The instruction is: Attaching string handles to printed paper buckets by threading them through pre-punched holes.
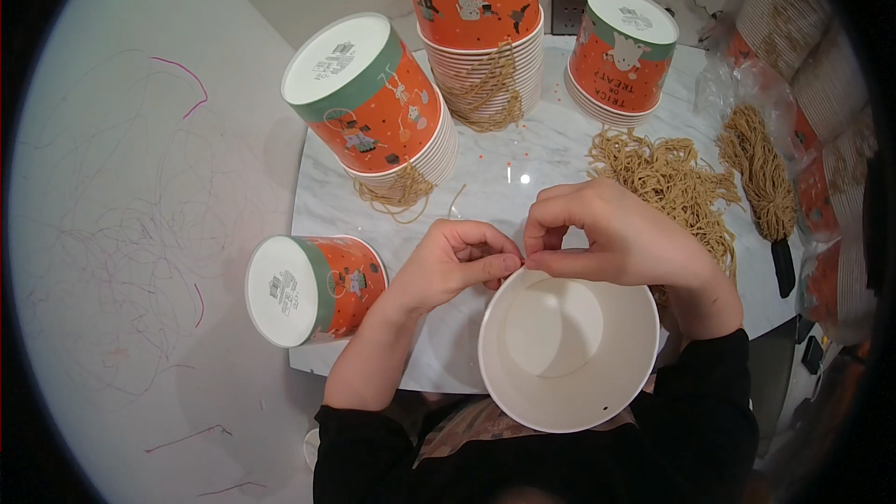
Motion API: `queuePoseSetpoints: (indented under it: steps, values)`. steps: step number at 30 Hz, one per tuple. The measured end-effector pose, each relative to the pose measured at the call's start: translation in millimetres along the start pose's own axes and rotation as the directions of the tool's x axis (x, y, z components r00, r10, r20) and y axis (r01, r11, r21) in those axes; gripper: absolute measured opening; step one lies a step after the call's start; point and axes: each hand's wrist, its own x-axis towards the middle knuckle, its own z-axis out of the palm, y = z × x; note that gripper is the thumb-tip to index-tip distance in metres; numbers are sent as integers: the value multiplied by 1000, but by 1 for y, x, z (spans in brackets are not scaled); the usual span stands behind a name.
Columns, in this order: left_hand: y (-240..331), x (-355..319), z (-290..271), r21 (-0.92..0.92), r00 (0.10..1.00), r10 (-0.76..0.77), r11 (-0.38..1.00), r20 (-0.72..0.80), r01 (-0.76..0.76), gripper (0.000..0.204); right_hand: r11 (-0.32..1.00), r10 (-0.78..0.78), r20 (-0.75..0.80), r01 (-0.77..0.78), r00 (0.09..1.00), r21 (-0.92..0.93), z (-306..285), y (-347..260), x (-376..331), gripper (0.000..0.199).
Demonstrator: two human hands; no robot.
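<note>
Fingers (490,268) of the left hand (441,266) and right hand (607,233) narrow to pinches at a white bucket's (621,364) rim, lower centre; whether cord lies between them cannot be told. Its mouth tilts up, likely easing reach. Upside-down orange buckets (387,112) stand nested, upper left, probably saving room; loose cord (658,173) lies near the right hand.

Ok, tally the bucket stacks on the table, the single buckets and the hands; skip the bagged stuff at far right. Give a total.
Bucket stacks: 3 (left stack, middle stack, right stack)
Single buckets: 2 (overturned bucket, open white-inside bucket)
Hands: 2 (left hand, right hand)
Total: 7
</note>
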Motion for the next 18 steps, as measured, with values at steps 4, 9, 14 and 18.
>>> queuePoseSetpoints:
  steps: [4,9,14,18]
  values:
    - [7,1,3,102,999,-11,995,35,7,9,1000,14,15,-14,1000,-1,0,-1,-2,15]
    - [9,0,0,350,1000,13,937,8,-15,10,1000,-4,27,4,1000,-3,1,-2,-2,14]
    - [16,-2,-9,412,1000,16,911,13,-19,10,999,-11,42,13,999,-46,-1,0,-3,13]
    - [21,-5,-10,411,999,25,911,27,-34,9,998,-12,55,15,998,-58,-1,-1,-2,13]
